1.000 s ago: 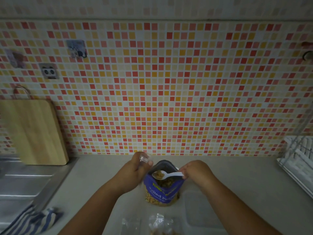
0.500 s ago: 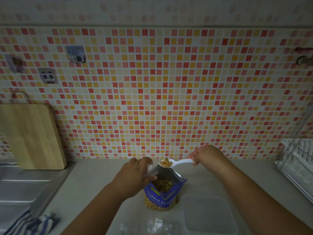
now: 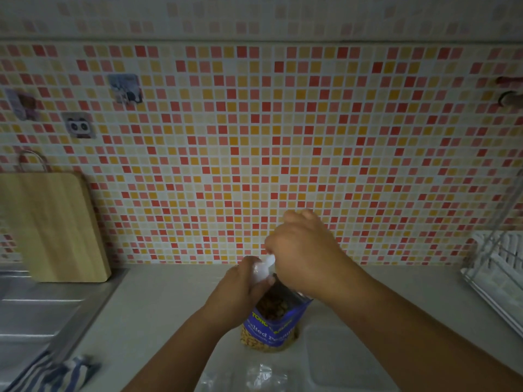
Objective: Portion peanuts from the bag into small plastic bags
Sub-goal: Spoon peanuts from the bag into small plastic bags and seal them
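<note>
A blue bag of salted peanuts (image 3: 271, 326) stands open on the counter, with peanuts showing in its mouth. My left hand (image 3: 240, 295) grips a small clear plastic bag (image 3: 260, 274) just above the peanut bag's left rim. My right hand (image 3: 302, 256) is raised over it and holds a white plastic spoon (image 3: 270, 260), tipped down with its bowl at the small bag's mouth. The spoon's handle is hidden inside my fingers. I cannot see whether peanuts lie in the small bag.
Clear plastic bags (image 3: 254, 377) lie at the near edge beside a clear plastic lid (image 3: 345, 360). A steel sink (image 3: 31, 309) and a striped cloth (image 3: 56, 374) are at the left, a wooden cutting board (image 3: 48, 224) leans on the tiled wall, and a dish rack (image 3: 498, 267) stands at the right.
My right hand lifted the spoon with peanuts out of the blue bag, swung it left and tipped it over the small bag. My left hand stayed at the peanut bag's rim.
</note>
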Demonstrator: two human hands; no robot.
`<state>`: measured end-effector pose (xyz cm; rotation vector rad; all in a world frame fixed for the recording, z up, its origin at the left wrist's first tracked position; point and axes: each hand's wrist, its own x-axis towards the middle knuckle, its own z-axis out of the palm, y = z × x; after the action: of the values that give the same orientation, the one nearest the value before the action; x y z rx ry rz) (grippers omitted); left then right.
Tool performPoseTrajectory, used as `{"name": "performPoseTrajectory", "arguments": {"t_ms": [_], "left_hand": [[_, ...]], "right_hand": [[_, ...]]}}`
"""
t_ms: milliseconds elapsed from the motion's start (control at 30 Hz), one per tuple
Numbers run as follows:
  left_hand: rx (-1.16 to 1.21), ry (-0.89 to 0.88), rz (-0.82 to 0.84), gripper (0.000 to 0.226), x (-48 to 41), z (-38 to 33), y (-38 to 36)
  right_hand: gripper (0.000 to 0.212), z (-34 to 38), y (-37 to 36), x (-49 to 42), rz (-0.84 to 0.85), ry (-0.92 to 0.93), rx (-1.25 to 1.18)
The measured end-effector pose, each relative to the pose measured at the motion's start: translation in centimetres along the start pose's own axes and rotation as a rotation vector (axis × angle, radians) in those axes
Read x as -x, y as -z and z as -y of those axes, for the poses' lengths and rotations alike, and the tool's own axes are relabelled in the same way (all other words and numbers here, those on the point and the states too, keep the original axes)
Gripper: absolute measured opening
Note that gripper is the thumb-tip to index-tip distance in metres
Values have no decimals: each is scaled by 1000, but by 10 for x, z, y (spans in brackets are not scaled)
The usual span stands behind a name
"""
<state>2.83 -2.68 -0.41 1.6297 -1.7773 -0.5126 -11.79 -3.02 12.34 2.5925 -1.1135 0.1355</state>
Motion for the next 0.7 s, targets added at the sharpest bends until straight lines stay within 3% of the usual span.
{"name": "performPoseTrajectory", "arguments": {"t_ms": [100,133,233,300,400,467,500,567,633,700], "left_hand": [[273,67,-71,26,6,0,8],[379,102,-94,21,9,3,11],[728,209,-79,21,21,5,18],[911,254,-60,29,27,4,18],[965,236,-59,29,39,-2,15],[950,242,-41,34,48,-6,12],[960,239,-32,35,52,-7,10],[961,233,-16,36,58,-7,9],[990,237,9,39,62,-5,6],[1008,242,52,39,67,-4,4]], "right_hand": [[20,-18,-4,3,-308,-125,25],[20,-21,-8,5,-316,-169,22],[23,-14,-46,11,110,-224,-106],[25,-1,-77,18,248,-212,-120],[25,11,-115,28,213,-216,-153],[23,14,-128,30,5,-276,-254],[26,18,-125,31,-114,-335,-364],[26,27,-111,35,-243,-466,-850],[11,43,-96,37,-198,-565,-1371],[14,55,-93,40,-192,-587,-1445]]}}
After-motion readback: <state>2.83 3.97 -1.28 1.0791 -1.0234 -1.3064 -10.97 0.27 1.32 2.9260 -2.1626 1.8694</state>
